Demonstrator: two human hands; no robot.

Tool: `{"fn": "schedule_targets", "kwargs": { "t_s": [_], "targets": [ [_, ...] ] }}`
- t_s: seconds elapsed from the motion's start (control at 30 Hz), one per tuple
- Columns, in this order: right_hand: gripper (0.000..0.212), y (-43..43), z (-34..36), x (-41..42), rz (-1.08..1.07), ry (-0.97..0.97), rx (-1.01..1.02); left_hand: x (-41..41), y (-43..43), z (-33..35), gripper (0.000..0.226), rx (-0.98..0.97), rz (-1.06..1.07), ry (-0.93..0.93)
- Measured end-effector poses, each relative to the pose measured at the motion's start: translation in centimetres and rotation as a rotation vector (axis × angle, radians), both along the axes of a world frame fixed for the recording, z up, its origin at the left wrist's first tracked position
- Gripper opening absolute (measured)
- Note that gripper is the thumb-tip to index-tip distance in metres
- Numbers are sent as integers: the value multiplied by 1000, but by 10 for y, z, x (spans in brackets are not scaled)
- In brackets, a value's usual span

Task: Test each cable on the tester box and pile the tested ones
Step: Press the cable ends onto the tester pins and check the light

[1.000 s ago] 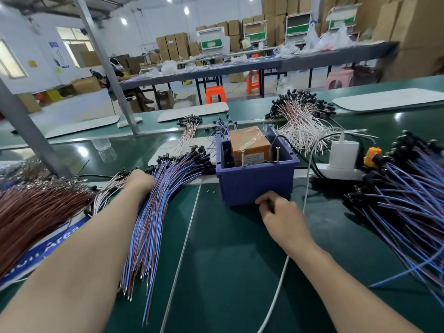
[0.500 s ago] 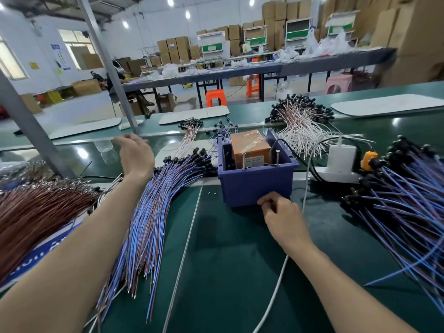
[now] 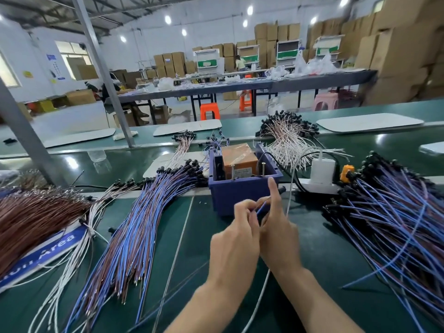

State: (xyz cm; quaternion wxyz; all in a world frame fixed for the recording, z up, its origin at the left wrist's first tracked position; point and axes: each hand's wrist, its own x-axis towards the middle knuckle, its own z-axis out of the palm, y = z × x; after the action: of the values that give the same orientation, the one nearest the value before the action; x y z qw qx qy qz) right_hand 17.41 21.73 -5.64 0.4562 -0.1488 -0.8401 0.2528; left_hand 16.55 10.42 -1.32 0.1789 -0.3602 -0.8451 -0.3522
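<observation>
I log the left hand (image 3: 236, 239) pinching a blue cable (image 3: 262, 207), the right hand (image 3: 278, 234) holding it too, index finger raised, just near of the tester box (image 3: 230, 198).

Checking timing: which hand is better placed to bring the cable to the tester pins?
Probably the right hand: its raised index finger reaches the blue box rim, near the right pin. The left hand pinches the cable lower, farther from the box.
</observation>
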Motion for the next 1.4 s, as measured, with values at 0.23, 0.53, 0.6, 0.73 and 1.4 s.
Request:
{"fn": "schedule_targets", "kwargs": {
  "t_s": [0.23, 0.53, 0.6, 0.73, 1.4],
  "targets": [
    [35, 7, 1, -3, -252, 49, -126, 9, -12, 0, 31, -296, -204, -38],
    [21, 28, 5, -7, -303, 397, -742, -37, -76, 23, 27, -624, -232, 229],
    [24, 33, 5, -4, -285, 504, -872, -55, -91, 34, 16, -574, -185, 353],
    [55, 32, 5, 1, -139, 531, -887, -83, -102, 39, 12, -426, -17, 561],
    [58, 32, 11, -10, 575, 376, -1544, -41, 2, -35, 23, 248, -320, 450]
  ]
}}
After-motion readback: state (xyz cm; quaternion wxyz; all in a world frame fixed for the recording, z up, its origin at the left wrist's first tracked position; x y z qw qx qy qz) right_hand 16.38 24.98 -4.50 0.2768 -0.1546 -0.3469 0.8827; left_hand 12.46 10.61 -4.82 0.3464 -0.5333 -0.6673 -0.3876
